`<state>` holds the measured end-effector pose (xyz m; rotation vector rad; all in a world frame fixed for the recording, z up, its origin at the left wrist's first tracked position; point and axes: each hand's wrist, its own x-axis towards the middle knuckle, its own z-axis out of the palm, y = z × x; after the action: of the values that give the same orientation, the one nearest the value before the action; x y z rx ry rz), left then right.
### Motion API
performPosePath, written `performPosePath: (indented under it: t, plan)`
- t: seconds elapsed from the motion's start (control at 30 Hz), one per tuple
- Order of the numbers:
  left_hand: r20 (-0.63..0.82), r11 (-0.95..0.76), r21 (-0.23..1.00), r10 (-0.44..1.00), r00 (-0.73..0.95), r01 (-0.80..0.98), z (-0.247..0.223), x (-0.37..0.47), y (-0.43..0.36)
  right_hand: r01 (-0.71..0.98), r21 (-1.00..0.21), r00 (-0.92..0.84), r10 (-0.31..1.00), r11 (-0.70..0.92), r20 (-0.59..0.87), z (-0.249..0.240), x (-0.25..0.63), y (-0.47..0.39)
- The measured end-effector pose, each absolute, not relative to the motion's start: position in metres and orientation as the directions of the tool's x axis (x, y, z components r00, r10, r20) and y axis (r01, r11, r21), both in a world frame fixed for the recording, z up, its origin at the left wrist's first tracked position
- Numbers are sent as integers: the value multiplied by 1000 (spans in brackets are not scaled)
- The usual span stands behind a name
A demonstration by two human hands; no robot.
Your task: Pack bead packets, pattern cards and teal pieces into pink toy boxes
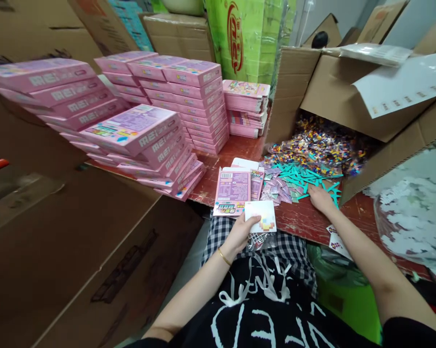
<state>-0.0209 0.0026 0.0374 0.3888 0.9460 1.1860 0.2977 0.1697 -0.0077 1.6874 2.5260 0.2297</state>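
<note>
My left hand [245, 229] is closed on a white card [260, 210] with a yellow and orange pixel pattern, its thumb lying across the front. A clear plastic bag [261, 240] with small contents hangs just below the card, in the same hand. My right hand [321, 199] reaches down into a pile of slim teal plastic tweezers [299, 175], its fingers bunched together. The fingertips are partly hidden among the pieces, so what they pinch is unclear. Small purple packets [275, 186] lie left of the tweezers. Near my left hand lies a flattened pink and purple box [232, 189].
Stacks of pink boxes [148, 128] fill the table's left side. More flat pink boxes [245, 104] are piled behind. A tipped cardboard carton [293, 87] spills bags of colourful beads [322, 145]. At right is a clear bag of white pieces [409, 217]. Printed cards [337, 241] lie at the table's edge.
</note>
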Motion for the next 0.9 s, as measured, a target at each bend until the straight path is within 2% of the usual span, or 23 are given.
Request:
performPosePath:
  t: [0.07,0.13,0.23,0.3,0.37,0.4,0.47,0.57,0.67,0.73,0.8,0.87,0.9]
  plan:
    - [-401,347,699,914,58,-625,39,-21,4,887,167,-437,900,431,0,-8,305,173]
    - [-388,335,707,920,56,-623,38,-21,5,889,129,-449,891,438,68,-7,311,169]
    - [-389,338,721,920,50,-605,34,-20,5,900,-40,-394,849,434,353,5,299,146]
    - [-381,333,729,923,49,-598,31,-15,5,803,-122,-423,702,583,573,17,272,118]
    - [-343,296,747,939,35,-595,29,-10,5,595,-65,-534,455,801,712,27,231,88]
    - [-317,265,760,948,18,-593,28,-8,5,496,-19,-579,347,868,738,31,210,74]
    - [-258,191,795,965,-36,-576,28,-5,4,412,21,-630,268,911,729,34,170,51]
    - [-191,109,839,976,-101,-532,28,-10,2,444,-60,-647,366,894,669,36,136,32]
    - [-146,91,860,987,-72,-503,28,-20,0,413,-263,-606,479,872,636,43,130,28]
    - [-114,90,876,993,-23,-474,30,-26,-2,355,-415,-514,546,838,662,54,133,32]
    - [-80,87,904,996,33,-418,35,-32,-4,352,-569,-345,668,743,659,67,135,38]
    - [-43,71,947,994,97,-313,41,-39,-4,328,-754,-249,822,569,512,77,134,49]
    - [-22,51,968,993,118,-246,45,-43,-3,291,-841,-281,881,456,381,80,132,55]
